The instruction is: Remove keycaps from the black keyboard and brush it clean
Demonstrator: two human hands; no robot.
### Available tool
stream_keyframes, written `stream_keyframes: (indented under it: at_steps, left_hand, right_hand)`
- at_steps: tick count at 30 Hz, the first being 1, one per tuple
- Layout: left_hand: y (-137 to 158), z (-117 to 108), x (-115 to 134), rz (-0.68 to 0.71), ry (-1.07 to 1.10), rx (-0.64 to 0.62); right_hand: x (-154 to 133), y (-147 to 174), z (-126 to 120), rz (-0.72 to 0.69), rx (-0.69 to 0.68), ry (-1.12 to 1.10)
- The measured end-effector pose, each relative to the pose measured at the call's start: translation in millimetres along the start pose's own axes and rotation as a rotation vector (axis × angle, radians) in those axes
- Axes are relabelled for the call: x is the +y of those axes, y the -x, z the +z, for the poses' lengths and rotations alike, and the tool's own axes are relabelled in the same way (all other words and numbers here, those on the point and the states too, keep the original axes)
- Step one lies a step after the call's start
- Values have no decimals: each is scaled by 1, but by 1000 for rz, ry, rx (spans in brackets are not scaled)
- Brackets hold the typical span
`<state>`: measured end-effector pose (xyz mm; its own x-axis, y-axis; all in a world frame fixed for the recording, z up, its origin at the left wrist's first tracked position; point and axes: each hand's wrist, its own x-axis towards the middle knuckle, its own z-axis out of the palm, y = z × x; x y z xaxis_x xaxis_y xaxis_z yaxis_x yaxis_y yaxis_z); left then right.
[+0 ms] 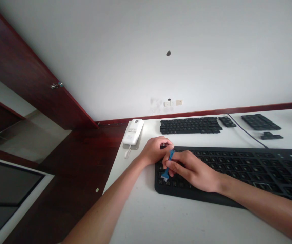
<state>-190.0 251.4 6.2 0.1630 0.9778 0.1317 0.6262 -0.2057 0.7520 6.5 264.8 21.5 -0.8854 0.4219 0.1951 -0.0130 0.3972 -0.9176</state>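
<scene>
A black keyboard base (199, 198) with its keycaps off lies on the white table, its bare switch sockets showing. My right hand (191, 169) pinches a small blue brush (170, 156), whose pale bristles point down at the sockets in the near left corner. My left hand (157, 149) rests at the keyboard's far left corner, fingers curled against the edge. Whether those fingers grip the keyboard's rim is partly hidden behind the right hand.
Removed keycaps (190, 125) lie in grouped blocks along the table's back, with a number-pad block (260, 121) and arrow keys (271, 136) at right. A white device (133, 132) with a strap stands at the table's left edge. A cable (247, 130) runs back from the keyboard.
</scene>
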Motion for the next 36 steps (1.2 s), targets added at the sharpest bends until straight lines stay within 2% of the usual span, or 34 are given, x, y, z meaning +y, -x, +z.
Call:
stream_keyframes:
  at_steps: [3, 7, 11, 14, 18, 21, 25, 29, 32, 36]
  left_hand:
    - [0, 0, 0, -2, -2, -6]
    - [0, 0, -1, 1, -1, 3]
    - [0, 1, -2, -3, 4, -3]
    - [0, 1, -1, -10, 7, 0]
    - [0, 0, 0, -17, 3, -10]
    - [0, 0, 0, -16, 0, -5]
    - [0, 0, 0, -13, 0, -16]
    - [0, 0, 1, -18, 2, -12]
    - [1, -1, 2, -27, -9, -18]
    - [1, -1, 2, -17, -10, -9]
  right_hand:
    - [0, 0, 0, 10, 38, -5]
    - [0, 1, 0, 3, -8, 14]
    - [0, 1, 0, 4, 44, 0]
    - [0, 0, 0, 9, -6, -1]
    - [1, 0, 0, 9, 41, -7]
    - [1, 1, 0, 14, -6, -9]
    - [0, 1, 0, 15, 42, 2]
    - [-1, 1, 0, 28, -3, 19]
    - [-2, 1, 0, 33, 37, 30]
    - [-3, 0, 0, 30, 10, 28]
